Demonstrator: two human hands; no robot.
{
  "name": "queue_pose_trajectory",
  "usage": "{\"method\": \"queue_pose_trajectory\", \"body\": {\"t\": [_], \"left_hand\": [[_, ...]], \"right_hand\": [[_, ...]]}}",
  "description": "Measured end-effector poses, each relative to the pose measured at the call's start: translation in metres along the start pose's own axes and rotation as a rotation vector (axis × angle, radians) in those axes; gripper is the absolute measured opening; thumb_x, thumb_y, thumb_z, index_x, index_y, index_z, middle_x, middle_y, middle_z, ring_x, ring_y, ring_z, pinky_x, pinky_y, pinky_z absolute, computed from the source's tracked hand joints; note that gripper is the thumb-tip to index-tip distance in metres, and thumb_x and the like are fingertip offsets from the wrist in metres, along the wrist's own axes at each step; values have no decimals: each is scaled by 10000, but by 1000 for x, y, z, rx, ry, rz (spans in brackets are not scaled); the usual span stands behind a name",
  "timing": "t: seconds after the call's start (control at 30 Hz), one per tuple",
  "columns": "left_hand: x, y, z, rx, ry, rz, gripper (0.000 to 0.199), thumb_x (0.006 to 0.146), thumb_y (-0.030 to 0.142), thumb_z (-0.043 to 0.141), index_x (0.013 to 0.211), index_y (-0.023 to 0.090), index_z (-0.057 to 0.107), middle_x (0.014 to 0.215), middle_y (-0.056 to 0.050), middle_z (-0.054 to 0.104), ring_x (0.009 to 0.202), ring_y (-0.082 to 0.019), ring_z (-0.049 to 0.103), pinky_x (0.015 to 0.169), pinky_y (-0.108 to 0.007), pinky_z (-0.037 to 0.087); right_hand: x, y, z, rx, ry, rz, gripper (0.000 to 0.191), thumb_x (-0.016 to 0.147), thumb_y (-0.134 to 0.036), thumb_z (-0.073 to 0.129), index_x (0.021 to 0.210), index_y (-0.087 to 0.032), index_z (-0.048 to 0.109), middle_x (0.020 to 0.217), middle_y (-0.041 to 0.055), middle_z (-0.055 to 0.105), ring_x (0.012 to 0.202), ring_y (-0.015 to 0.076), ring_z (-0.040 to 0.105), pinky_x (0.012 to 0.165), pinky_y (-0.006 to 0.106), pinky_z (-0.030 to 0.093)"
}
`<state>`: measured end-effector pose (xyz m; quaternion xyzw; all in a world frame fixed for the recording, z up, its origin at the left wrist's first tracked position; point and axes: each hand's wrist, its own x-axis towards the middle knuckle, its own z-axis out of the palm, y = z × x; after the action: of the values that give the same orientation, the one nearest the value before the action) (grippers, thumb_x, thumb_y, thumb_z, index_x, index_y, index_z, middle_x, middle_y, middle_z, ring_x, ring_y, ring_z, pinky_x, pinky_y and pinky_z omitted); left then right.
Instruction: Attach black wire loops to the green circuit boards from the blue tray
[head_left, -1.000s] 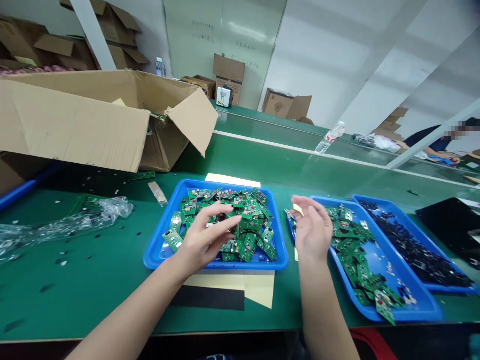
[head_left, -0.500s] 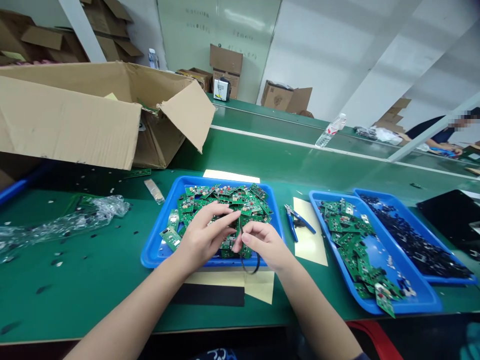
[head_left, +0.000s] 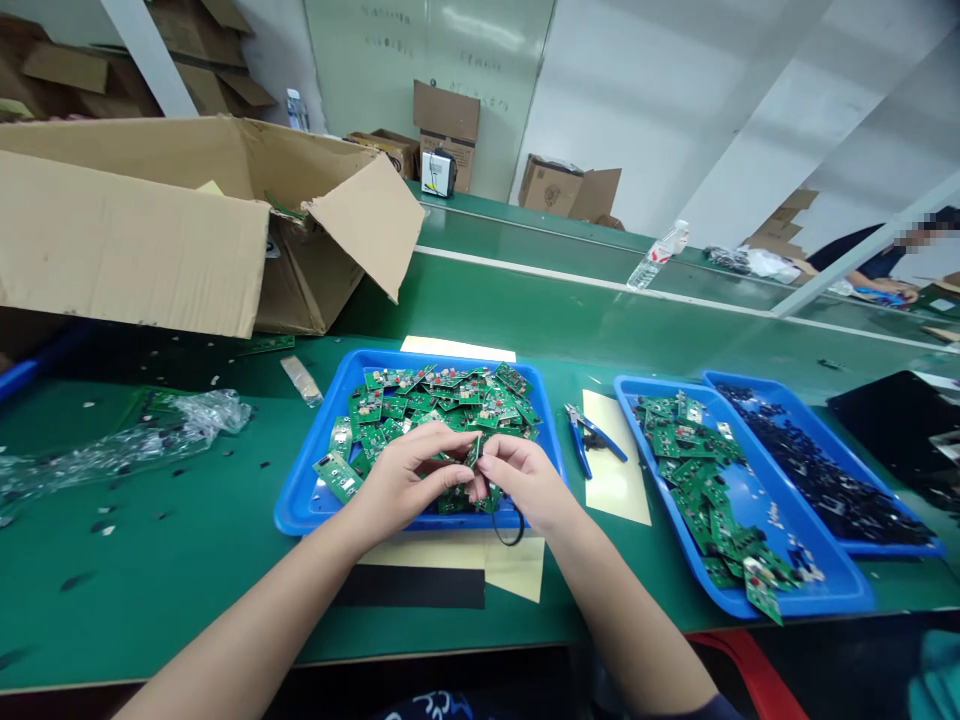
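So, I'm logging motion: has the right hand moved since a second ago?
Yes: the right hand went left, from beside the central blue tray to over its right side.

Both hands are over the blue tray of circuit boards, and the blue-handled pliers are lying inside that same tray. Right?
Not quite: the pliers aren't in the blue tray. They lie to its right, partly on a yellow sheet; the head view shows it. The rest holds: left hand and right hand are both over the tray of circuit boards.
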<state>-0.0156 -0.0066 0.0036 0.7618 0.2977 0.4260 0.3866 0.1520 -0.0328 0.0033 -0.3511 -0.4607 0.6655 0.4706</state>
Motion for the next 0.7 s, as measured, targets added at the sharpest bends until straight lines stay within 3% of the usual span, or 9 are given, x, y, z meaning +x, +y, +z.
{"method": "queue_pose_trajectory", "body": {"t": [0.13,0.2,0.37,0.57,0.7], "left_hand": [[2,4,1,-174,0,-168,283,768,314,625,1006,172,682,790,-61,638,723,-170,597,649,-283,520],[3,4,2,-254,24,-238,304,754,329,638,1009,170,683,792,-60,639,720,-171,592,653,-285,514],[2,3,3,-388,75,-360,349,726,342,671,1035,179,680,704,-24,603,597,-113,520,552,-222,471],[1,2,6,-585,-47,-379,342,725,335,680,1027,177,683,769,-54,662,708,-176,614,687,-326,527],[2,2,7,-603,-89,-385,328,722,339,686,1004,172,690,824,-71,683,691,-174,635,678,-330,537]], "right_hand": [[-3,0,-1,-223,217,-114,207,720,-317,668,852,-199,561,536,-61,563,528,110,573,547,243,454],[-5,0,-1,-306,240,-143,233,728,-279,652,931,-205,564,574,-53,581,565,122,597,571,254,473],[-8,-1,0,-611,300,-307,74,770,-255,586,776,-189,618,732,23,670,668,151,631,646,280,500],[-7,-5,-3,-815,363,-438,95,811,-239,535,763,-193,602,725,29,664,676,161,618,629,283,493],[-5,-1,-5,-965,415,-628,113,844,-197,493,804,-206,598,750,53,649,728,187,612,670,334,490]]}}
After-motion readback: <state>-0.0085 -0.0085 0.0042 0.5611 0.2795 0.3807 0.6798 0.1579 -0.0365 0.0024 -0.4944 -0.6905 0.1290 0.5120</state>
